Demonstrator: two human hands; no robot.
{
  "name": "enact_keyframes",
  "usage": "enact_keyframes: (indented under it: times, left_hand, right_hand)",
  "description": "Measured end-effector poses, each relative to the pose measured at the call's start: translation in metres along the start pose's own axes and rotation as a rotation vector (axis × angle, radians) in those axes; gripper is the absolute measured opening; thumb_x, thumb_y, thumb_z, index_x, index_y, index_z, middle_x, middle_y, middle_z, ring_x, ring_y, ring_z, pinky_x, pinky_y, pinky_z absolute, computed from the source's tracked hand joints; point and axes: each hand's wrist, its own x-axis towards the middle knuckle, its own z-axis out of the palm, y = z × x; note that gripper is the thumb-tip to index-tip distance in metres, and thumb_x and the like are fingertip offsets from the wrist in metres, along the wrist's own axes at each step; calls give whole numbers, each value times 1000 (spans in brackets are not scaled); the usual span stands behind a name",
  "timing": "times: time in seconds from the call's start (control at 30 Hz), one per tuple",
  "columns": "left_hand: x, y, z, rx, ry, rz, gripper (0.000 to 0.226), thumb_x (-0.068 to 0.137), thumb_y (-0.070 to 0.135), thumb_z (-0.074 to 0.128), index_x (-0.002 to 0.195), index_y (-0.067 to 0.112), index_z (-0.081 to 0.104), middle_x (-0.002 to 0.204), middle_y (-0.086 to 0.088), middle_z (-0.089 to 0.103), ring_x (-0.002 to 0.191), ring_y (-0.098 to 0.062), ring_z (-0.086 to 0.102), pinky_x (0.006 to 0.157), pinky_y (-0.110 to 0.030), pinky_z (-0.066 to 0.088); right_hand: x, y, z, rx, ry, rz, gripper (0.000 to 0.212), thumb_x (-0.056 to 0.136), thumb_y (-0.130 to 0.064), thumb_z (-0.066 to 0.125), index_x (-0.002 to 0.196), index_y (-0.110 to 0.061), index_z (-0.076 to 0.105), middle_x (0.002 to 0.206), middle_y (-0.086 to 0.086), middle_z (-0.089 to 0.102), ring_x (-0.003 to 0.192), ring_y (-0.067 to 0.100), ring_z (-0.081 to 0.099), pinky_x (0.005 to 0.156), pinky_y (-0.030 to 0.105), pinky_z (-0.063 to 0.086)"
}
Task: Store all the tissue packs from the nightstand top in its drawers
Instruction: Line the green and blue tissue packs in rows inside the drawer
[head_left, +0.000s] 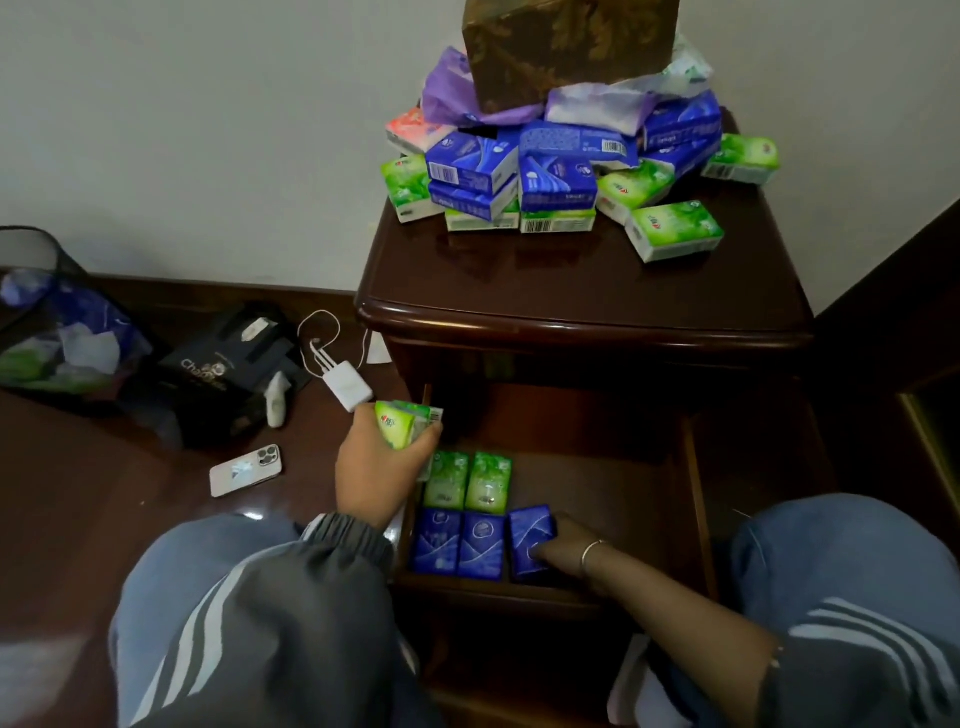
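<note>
A heap of blue, green, pink and purple tissue packs (561, 171) covers the back of the dark wooden nightstand top (519, 280). Below it the drawer (613, 493) stands pulled out. Inside, two green packs (467, 480) stand behind two blue packs (457, 543) at the left. My right hand (563, 545) rests inside the drawer, its fingers on a third blue pack (530, 538) beside that row. My left hand (379, 467) hovers over the drawer's left edge, closed around green tissue packs (402, 423).
A brown patterned box (566, 47) sits on top of the heap. On the floor to the left lie a phone (245, 470), a white charger with cable (347, 387), a black box (223, 374) and a mesh bin (47, 322). My knees frame the drawer.
</note>
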Motion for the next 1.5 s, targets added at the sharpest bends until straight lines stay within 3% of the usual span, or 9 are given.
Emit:
enact_keyframes:
  times: [0.23, 0.37, 0.63, 0.77, 1.0, 1.13, 1.23, 1.33, 1.5]
  left_hand:
    - [-3, 5, 7, 42, -93, 20, 46, 68, 50, 76, 90, 22, 47, 78, 9, 61, 68, -3, 57, 55, -25, 42]
    - [-4, 6, 10, 77, -122, 35, 47, 69, 51, 75, 92, 22, 47, 79, 8, 62, 68, -6, 59, 55, -27, 44]
    - [-8, 7, 17, 116, -190, 40, 47, 67, 54, 74, 86, 23, 45, 76, 9, 60, 66, -4, 57, 50, -22, 37]
    - [-22, 11, 29, 184, -288, 91, 52, 67, 52, 76, 95, 21, 43, 85, 8, 60, 74, -11, 60, 57, -24, 41]
    - [-49, 17, 56, 240, -400, 119, 79, 67, 44, 76, 127, 13, 36, 113, -3, 57, 98, -19, 59, 78, -33, 53]
    - [-42, 21, 52, 77, -597, 141, 115, 62, 48, 82, 148, 14, 15, 140, -1, 34, 129, -14, 36, 108, -31, 35]
    - [-21, 16, 41, 86, -385, 140, 93, 71, 45, 76, 145, 15, 29, 133, -3, 37, 125, -14, 37, 103, -26, 31]
    - [3, 0, 27, 162, -195, -110, 70, 85, 36, 65, 141, 8, 35, 139, -15, 37, 130, -30, 37, 104, -37, 33]
    - [3, -16, 38, 160, -393, -370, 51, 94, 38, 51, 129, 2, 44, 132, -20, 51, 118, -35, 51, 93, -35, 42]
  right_hand:
    - [-4, -6, -9, -86, -322, 14, 41, 87, -10, 60, 127, -10, 52, 129, 9, 58, 118, 24, 55, 65, 14, 47]
    - [10, -11, -17, -125, -122, -14, 46, 88, -29, 61, 127, -7, 52, 128, 9, 57, 116, 25, 56, 97, 32, 46]
    - [0, -27, -27, -27, -100, -95, 60, 96, -49, 37, 142, -10, 37, 147, 8, 40, 133, 22, 41, 107, 28, 31]
    - [-20, -61, -43, 480, -84, -282, 19, 91, -43, 52, 101, -31, 61, 118, -1, 65, 96, 4, 63, 92, 25, 48]
    - [-22, -60, -37, 517, -44, -303, 34, 70, -32, 80, 100, -23, 68, 102, 4, 69, 97, 16, 66, 85, 30, 55]
    - [-10, -57, -59, 488, 44, -318, 19, 74, -15, 77, 91, -21, 70, 93, 7, 69, 87, 15, 66, 73, 17, 54]
    - [8, -48, -81, 473, 199, -268, 18, 79, -6, 70, 96, -8, 71, 81, 4, 67, 72, 8, 60, 59, 7, 46]
    - [28, -31, -86, 418, 242, -194, 22, 81, -7, 68, 102, -4, 70, 89, 8, 68, 74, 9, 59, 62, 12, 45]
    - [50, -15, -66, 262, 121, -159, 30, 87, -9, 62, 117, -3, 63, 120, 15, 63, 108, 22, 59, 76, 13, 43]
